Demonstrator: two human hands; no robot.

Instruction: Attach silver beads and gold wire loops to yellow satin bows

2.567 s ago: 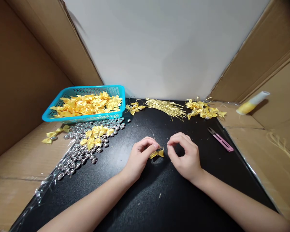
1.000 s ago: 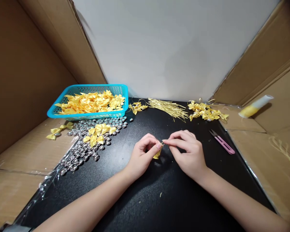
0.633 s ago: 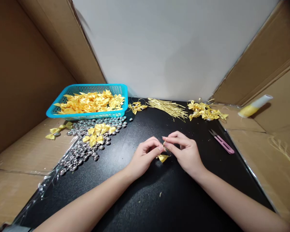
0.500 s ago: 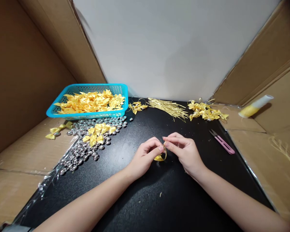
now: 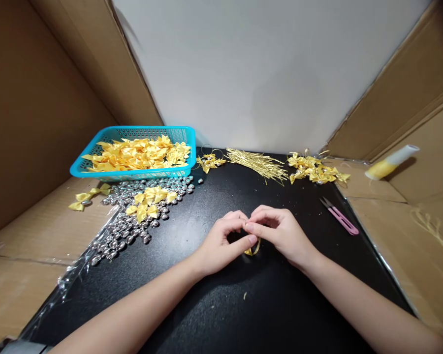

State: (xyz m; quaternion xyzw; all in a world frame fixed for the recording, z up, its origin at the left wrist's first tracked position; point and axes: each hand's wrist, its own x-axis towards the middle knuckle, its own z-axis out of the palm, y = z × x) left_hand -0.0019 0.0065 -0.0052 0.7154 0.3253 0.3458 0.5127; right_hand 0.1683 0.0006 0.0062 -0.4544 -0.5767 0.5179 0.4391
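Note:
My left hand [image 5: 225,241] and my right hand [image 5: 278,228] meet above the middle of the black table, with fingertips pinched together. Between them they grip a thin gold cord [image 5: 258,247], whose loop hangs below the fingers. A bit of yellow ribbon bow [image 5: 248,252] shows under my left thumb; the rest is hidden by the fingers. The cord's ends cannot be made out. Pink thread snips [image 5: 341,219] lie to the right of my right hand. Left of my left hand are many silver bells [image 5: 121,233], with several loose yellow bows [image 5: 142,212] on top.
A blue basket [image 5: 133,175] of yellow bows stands at the back left. Along the back lie a small group of corded bows [image 5: 209,162], gold cord pieces [image 5: 258,164] and a bigger pile of corded bows [image 5: 313,169]. A cone spool [image 5: 391,162] rests on cardboard at right.
My fingers have come closer together and now touch. The cord loop and bow have shifted slightly toward me and right, with less of the bow visible.

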